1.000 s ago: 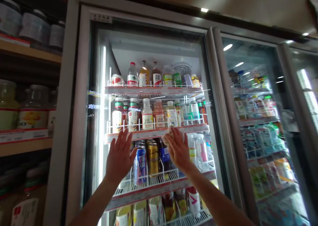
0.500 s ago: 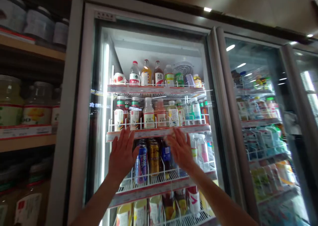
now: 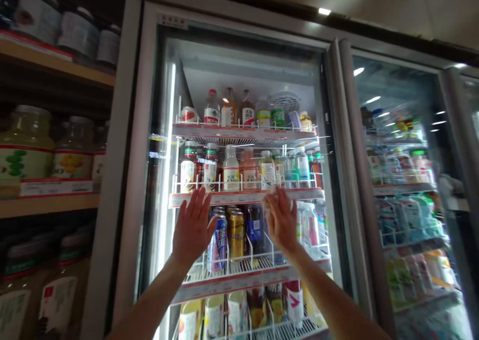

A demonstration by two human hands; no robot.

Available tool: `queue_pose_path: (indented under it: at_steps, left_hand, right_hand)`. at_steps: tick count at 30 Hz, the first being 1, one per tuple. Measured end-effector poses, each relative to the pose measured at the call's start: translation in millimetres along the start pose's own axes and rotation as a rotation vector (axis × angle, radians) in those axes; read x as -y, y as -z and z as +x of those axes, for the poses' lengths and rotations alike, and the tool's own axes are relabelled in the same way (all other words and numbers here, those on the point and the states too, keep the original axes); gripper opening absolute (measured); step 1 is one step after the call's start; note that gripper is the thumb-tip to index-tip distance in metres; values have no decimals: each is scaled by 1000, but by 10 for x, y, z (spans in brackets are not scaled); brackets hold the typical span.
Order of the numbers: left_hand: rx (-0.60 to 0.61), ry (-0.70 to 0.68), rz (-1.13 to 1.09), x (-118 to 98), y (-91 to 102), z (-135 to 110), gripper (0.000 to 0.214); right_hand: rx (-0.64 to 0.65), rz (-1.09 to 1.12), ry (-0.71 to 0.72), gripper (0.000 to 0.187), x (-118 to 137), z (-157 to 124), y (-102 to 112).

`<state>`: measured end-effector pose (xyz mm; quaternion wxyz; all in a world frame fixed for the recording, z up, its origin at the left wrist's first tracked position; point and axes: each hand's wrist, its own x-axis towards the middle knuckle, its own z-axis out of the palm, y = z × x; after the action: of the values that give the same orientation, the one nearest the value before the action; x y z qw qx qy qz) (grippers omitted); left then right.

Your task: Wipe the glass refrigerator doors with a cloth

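My left hand (image 3: 192,228) is raised with its palm toward the glass door (image 3: 239,56) of a lit drinks cooler. Its fingers are stretched out and it holds nothing. To the right, my right hand (image 3: 282,223) is up at the same glass, its fingers bent together over a small pale, cloth-like bundle (image 3: 269,199), blurred and partly hidden. Behind the glass, between the hands, stand a blue can (image 3: 217,243), a gold can (image 3: 237,235) and a dark blue bottle (image 3: 255,225) on a wire shelf.
Bottles (image 3: 231,168) line the shelf above the hands, and more drinks (image 3: 215,317) stand below. A door frame (image 3: 361,180) separates this from a second cooler (image 3: 404,220) on the right. Wooden shelves (image 3: 56,205) with jars flank the left side.
The whole view has shifted a little, so the cooler sits further right in the picture. My right hand has moved slightly right across the glass; my left hand keeps its place.
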<state>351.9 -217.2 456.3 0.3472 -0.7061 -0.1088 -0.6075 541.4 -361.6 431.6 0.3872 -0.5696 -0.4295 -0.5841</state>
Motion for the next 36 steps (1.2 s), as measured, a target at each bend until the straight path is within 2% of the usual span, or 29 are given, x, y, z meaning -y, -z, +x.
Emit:
queue_pose_path:
  at_steps: [2, 3, 5, 7, 9, 10, 12, 14, 16, 18, 20, 22, 24, 28, 30, 34, 36]
  left_hand:
    - [12, 0, 9, -9, -1, 3, 67]
    - [14, -1, 15, -11, 0, 4, 67]
    - [11, -6, 26, -3, 4, 2, 67]
    - [5, -19, 33, 21, 16, -15, 68]
    - [6, -40, 35, 54, 33, -49, 67]
    - [10, -49, 35, 69, 40, -70, 67]
    - [20, -58, 32, 86, 49, -110, 66]
    - [25, -45, 28, 74, 49, -137, 66]
    - [22, -24, 27, 38, 41, -148, 66]
    - [7, 11, 35, -5, 34, -151, 65]
    - [-11, 34, 39, -33, 31, -154, 65]
    - [-15, 28, 35, -38, 35, -162, 65]
    - [-7, 9, 34, -30, 42, -175, 66]
    - [20, 23, 51, -26, 48, -197, 64]
    - [35, 38, 51, -34, 45, -203, 62]
    - [48, 49, 59, -70, 48, -220, 55]
    - [67, 59, 63, -97, 56, -230, 54]
  right_hand:
    - [-91, -30, -165, 47, -93, 100, -29]
    - [-96, -28, -185, 47, -57, 138, -54]
    - [-45, 8, -97, 46, 149, 159, -101]
    - [41, 55, 84, 44, 372, 111, -118]
    - [82, 68, 196, 43, 423, 39, -95]
    - [76, 57, 200, 42, 363, 10, -75]
    - [12, 6, 98, 44, 133, -14, -38]
    - [-93, -48, -75, 47, -72, 1, -31]
    - [-152, -56, -173, 50, -87, 20, -53]
    - [-110, -9, -107, 51, 87, 10, -84]
    - [-6, 46, 66, 50, 296, -18, -101]
    - [61, 64, 185, 47, 376, -37, -91]
    - [39, 42, 150, 46, 283, -31, -64]
    - [-86, -12, -87, 51, 26, 16, -52]
    - [-44, 16, -40, 50, 57, -9, -59]
    - [121, 155, 212, 48, 228, -150, 13]
    - [125, 218, 187, 47, 235, -212, 59]
